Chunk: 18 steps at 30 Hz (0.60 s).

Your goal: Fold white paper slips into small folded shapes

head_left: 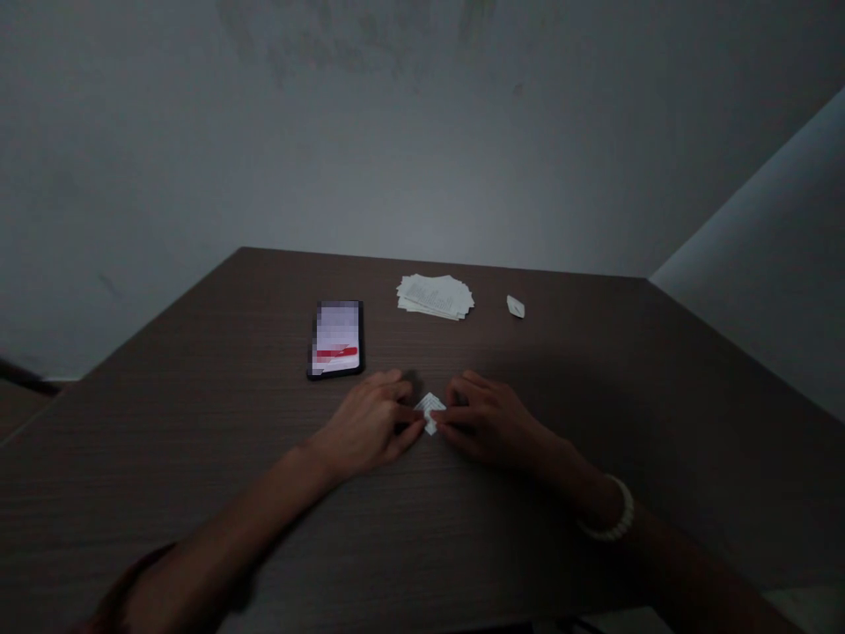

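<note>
A small folded piece of white printed paper [429, 410] lies on the dark wooden table [198, 458] between my two hands. My left hand [370, 424] pinches its left side with the fingertips pressed together. My right hand [485, 418] pinches its right side the same way. A white bead bracelet [613, 519] sits on my right wrist. Most of the paper is hidden under my fingertips.
A black phone [336, 338] with a lit screen lies left of centre. A loose stack of white printed paper squares [435, 295] sits at the back. A small white folded piece [515, 305] lies to its right. Grey walls surround the table.
</note>
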Available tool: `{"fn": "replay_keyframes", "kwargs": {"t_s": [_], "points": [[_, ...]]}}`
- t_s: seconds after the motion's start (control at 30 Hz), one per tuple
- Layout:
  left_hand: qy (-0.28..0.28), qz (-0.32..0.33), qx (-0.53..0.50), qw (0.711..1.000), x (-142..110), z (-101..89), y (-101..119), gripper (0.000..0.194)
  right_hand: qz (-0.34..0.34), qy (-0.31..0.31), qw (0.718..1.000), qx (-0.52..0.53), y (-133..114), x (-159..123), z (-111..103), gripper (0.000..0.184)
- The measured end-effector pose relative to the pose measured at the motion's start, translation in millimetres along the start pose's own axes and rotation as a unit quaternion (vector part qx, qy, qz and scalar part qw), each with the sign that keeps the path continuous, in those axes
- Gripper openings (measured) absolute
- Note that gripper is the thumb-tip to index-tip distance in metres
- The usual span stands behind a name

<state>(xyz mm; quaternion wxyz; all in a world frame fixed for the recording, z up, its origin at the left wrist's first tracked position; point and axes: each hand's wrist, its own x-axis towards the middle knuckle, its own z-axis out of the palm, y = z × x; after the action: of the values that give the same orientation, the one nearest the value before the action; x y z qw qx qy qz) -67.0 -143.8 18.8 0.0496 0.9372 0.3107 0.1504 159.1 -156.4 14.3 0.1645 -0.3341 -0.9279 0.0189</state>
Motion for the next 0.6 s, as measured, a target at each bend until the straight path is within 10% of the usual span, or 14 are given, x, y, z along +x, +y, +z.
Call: {"fn": "replay_keyframes", "kwargs": {"t_s": [0.6], "points": [[-0.019,-0.010,-0.022,1.000,-3,-4.2,-4,0.024,0.071,0.055,0.996,0.026,4,1,14,0.016]]}}
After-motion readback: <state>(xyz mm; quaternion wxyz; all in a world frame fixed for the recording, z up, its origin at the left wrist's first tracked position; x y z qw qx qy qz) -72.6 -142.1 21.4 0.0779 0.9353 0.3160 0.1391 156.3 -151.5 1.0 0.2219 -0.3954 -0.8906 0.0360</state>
